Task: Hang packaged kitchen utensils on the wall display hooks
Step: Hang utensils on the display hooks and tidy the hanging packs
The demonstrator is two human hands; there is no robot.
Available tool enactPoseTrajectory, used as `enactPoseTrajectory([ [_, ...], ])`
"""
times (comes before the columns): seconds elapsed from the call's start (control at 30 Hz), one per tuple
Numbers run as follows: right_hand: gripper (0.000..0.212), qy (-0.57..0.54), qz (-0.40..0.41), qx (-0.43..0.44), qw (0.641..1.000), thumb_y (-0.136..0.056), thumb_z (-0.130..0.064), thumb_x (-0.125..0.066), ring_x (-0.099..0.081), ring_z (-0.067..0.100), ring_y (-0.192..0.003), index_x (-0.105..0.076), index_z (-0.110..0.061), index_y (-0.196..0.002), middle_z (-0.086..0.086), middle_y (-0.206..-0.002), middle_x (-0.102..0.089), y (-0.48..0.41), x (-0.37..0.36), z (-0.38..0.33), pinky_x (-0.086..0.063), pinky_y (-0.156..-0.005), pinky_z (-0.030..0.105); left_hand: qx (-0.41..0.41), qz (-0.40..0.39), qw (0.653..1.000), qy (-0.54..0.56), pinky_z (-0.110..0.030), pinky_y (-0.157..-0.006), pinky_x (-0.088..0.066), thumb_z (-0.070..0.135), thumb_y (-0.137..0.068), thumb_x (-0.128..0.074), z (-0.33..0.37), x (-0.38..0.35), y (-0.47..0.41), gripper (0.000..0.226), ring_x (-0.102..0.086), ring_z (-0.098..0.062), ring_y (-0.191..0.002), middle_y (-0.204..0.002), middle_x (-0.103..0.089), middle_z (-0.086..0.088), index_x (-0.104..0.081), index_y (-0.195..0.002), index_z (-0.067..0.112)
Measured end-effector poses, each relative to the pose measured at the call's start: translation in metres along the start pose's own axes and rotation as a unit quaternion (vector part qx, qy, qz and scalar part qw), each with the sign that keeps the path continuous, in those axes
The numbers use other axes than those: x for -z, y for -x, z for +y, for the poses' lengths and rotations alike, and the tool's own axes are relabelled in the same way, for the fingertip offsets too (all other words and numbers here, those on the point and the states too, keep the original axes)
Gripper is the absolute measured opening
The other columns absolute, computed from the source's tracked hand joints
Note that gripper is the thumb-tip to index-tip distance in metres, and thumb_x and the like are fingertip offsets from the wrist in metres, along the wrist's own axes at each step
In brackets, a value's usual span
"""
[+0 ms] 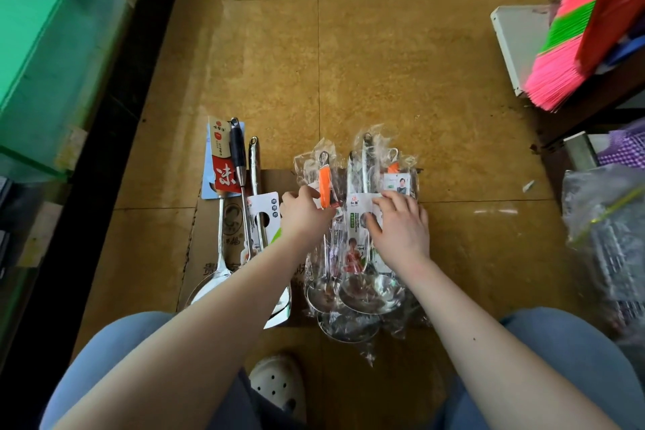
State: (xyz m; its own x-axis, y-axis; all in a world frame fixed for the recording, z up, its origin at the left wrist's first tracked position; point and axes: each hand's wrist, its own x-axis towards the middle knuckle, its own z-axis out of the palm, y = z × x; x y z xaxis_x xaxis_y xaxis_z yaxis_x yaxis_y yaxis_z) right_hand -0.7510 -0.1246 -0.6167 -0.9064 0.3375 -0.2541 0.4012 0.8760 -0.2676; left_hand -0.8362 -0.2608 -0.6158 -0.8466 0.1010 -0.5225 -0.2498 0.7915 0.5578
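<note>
White clog (279, 384) at bottom. Left hand (303, 211) fingers pinch orange-handled ladle (325, 185); right hand (401, 223) fingers flat on packaged ladles (371, 290).

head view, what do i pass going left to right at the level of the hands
green crate → red-label spoon → black-handled utensil → left hand → orange ladle → right hand → clear bag

Left forearm (223, 290) hides the spatula (254, 167) blade; broom (558, 73) bristles blurred.
</note>
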Motion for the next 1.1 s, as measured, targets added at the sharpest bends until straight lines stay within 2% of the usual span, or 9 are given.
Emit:
enactPoseTrajectory([
  [0.1, 0.046, -0.018, -0.008, -0.012, 1.0, -0.099, -0.044, -0.036, -0.022, 0.02, -0.14, -0.041, -0.024, -0.14, -0.004, -0.151, -0.03, 0.008, 0.031, -0.003, -0.016, -0.115, 0.039, 0.011, -0.014, 1.0, -0.02, -0.026, -0.067, -0.041, 0.032, -0.088, -0.063, 0.018, 0.017, 0.01, 0.043, -0.048, -0.019, -0.084, -0.131, -0.037, -0.013, -0.049, -0.125, 0.015],
  [0.23, 0.046, -0.037, -0.029, -0.034, 0.998, -0.098, -0.042, -0.039, -0.021, 0.023, -0.141, -0.041, -0.024, -0.139, -0.004, -0.153, -0.025, 0.036, 0.102, -0.015, -0.018, -0.116, 0.044, 0.028, -0.047, 0.997, -0.047, -0.031, -0.075, -0.044, 0.036, -0.087, -0.066, 0.061, 0.057, 0.054, 0.047, -0.054, -0.03, -0.105, -0.132, -0.039, -0.015, -0.051, -0.126, 0.014],
  [0.47, 0.045, -0.066, -0.015, -0.034, 0.997, -0.097, -0.04, -0.043, -0.028, 0.022, -0.137, -0.042, -0.022, -0.138, -0.004, -0.149, -0.031, 0.095, 0.28, -0.053, -0.025, -0.113, 0.044, -0.008, -0.067, 0.996, -0.057, -0.03, -0.074, -0.045, 0.03, -0.087, -0.065, 0.172, 0.167, 0.168, 0.035, -0.056, -0.027, -0.102, -0.126, -0.052, -0.014, -0.055, -0.116, 0.014],
  [0.6, 0.043, -0.088, 0.008, -0.032, 0.996, -0.097, -0.041, -0.042, -0.031, 0.022, -0.135, -0.045, -0.022, -0.136, -0.004, -0.147, -0.034, 0.128, 0.384, -0.068, -0.028, -0.112, 0.044, -0.043, -0.076, 0.995, -0.057, -0.018, -0.056, -0.037, 0.028, -0.09, -0.062, 0.244, 0.225, 0.235, 0.033, -0.053, -0.015, -0.082, -0.129, -0.049, -0.011, -0.055, -0.118, 0.015],
  [0.7, 0.042, -0.094, 0.033, -0.03, 0.995, -0.097, -0.04, -0.042, -0.033, 0.019, -0.133, -0.045, -0.023, -0.135, -0.004, -0.144, -0.038, 0.155, 0.462, -0.074, -0.025, -0.11, 0.04, -0.081, -0.078, 0.991, -0.069, -0.017, -0.055, -0.036, 0.028, -0.089, -0.062, 0.297, 0.261, 0.287, 0.034, -0.049, -0.011, -0.073, -0.13, -0.049, -0.01, -0.056, -0.119, 0.014],
  [0.77, 0.041, -0.097, 0.048, -0.033, 0.994, -0.097, -0.04, -0.041, -0.035, 0.02, -0.131, -0.045, -0.022, -0.134, -0.004, -0.141, -0.041, 0.172, 0.506, -0.074, -0.027, -0.109, 0.038, -0.1, -0.084, 0.989, -0.066, -0.019, -0.056, -0.039, 0.027, -0.088, -0.063, 0.329, 0.277, 0.316, 0.033, -0.053, -0.016, -0.076, -0.13, -0.05, -0.01, -0.057, -0.118, 0.013],
  [0.87, 0.04, -0.106, 0.087, -0.044, 0.99, -0.097, -0.039, -0.043, -0.04, 0.021, -0.128, -0.047, -0.021, -0.132, -0.001, -0.138, -0.046, 0.196, 0.558, -0.066, -0.031, -0.106, 0.037, -0.135, -0.1, 0.983, -0.068, -0.026, -0.07, -0.044, 0.027, -0.087, -0.063, 0.372, 0.288, 0.353, 0.032, -0.056, -0.021, -0.099, -0.13, -0.052, -0.01, -0.057, -0.116, 0.014],
  [0.97, 0.039, -0.109, 0.144, -0.068, 0.981, -0.096, -0.038, -0.046, -0.044, 0.022, -0.124, -0.05, -0.02, -0.13, 0.001, -0.133, -0.051, 0.218, 0.592, -0.05, -0.035, -0.102, 0.038, -0.186, -0.121, 0.973, -0.059, -0.026, -0.067, -0.045, 0.028, -0.087, -0.063, 0.412, 0.284, 0.384, 0.031, -0.053, -0.021, -0.103, -0.126, -0.053, -0.007, -0.057, -0.115, 0.014],
  [1.1, 0.036, -0.122, 0.193, -0.106, 0.968, -0.095, -0.037, -0.05, -0.046, 0.023, -0.121, -0.054, -0.019, -0.126, 0.002, -0.13, -0.053, 0.25, 0.615, -0.027, -0.04, -0.098, 0.04, -0.245, -0.14, 0.958, -0.061, -0.031, -0.087, -0.044, 0.024, -0.086, -0.064, 0.446, 0.264, 0.42, 0.03, -0.051, -0.025, -0.114, -0.121, -0.059, -0.009, -0.06, -0.113, 0.012],
])
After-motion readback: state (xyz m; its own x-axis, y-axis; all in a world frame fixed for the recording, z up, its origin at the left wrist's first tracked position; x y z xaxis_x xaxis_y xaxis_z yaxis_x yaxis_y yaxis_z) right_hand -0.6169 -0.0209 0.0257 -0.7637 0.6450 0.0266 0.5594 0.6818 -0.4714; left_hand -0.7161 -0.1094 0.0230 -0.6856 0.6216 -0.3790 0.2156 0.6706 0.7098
